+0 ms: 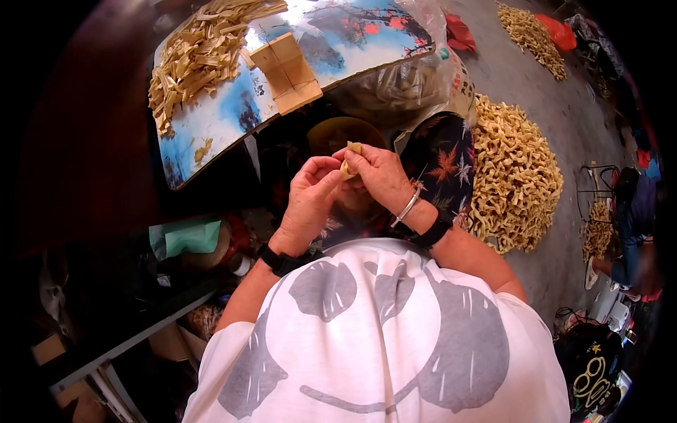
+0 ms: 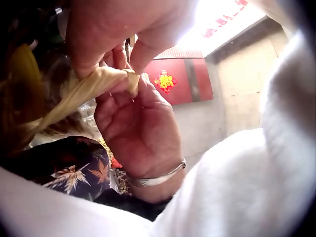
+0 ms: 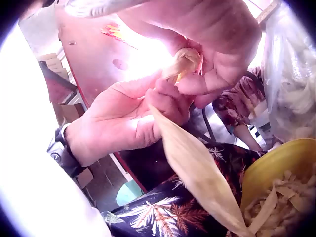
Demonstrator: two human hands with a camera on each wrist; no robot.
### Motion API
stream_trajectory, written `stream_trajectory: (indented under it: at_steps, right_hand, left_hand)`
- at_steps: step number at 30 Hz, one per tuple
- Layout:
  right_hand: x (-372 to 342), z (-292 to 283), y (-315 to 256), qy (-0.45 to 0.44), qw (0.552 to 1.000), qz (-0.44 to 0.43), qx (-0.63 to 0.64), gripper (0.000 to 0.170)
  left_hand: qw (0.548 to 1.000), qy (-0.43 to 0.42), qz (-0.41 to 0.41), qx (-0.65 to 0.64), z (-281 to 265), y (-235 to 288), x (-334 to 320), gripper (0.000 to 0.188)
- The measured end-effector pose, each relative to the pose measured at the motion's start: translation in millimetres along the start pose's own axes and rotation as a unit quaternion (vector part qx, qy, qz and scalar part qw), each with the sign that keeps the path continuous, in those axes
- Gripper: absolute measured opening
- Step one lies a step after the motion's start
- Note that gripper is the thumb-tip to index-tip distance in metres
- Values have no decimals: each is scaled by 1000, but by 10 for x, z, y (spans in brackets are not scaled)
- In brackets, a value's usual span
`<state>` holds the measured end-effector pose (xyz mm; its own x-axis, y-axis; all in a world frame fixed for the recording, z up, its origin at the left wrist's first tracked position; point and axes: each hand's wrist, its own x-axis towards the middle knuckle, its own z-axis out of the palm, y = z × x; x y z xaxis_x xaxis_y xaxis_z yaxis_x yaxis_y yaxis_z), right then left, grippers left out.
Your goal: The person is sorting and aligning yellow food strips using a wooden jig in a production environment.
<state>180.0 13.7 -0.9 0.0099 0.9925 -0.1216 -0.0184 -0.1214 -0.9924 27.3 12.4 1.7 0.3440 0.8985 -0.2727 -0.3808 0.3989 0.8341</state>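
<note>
Both hands meet in front of the chest around one pale yellow, flat dried strip (image 3: 197,170), which is looped and twisted at the fingers. My left hand (image 1: 307,201) pinches the strip between thumb and fingertips. On the other side of the loop, my right hand (image 1: 384,176), with a silver bangle at the wrist, grips the strip too. In the right wrist view the long tail of the strip hangs toward a yellow bowl (image 3: 259,163) holding more strips. Parts of the loop are hidden behind the fingers.
A painted tabletop (image 1: 211,144) bears a pile of loose strips (image 1: 201,60) and a wooden angled piece (image 1: 289,74). A large heap of knotted pieces (image 1: 518,176) lies on the floor at the right. A clear plastic bag (image 1: 409,88) hangs by the table.
</note>
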Motion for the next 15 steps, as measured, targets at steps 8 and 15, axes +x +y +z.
stream_trajectory:
  at_steps: [8,15]
  right_hand:
    - [-62,-96,-73,-43,993,-27,-104,19]
    - [-10,-124,-35,-100,991,71,56,14]
  left_hand:
    - [981,42,53,181,-37,22,-3,6]
    - [999,6,-43,-23,-118,60,-78,10]
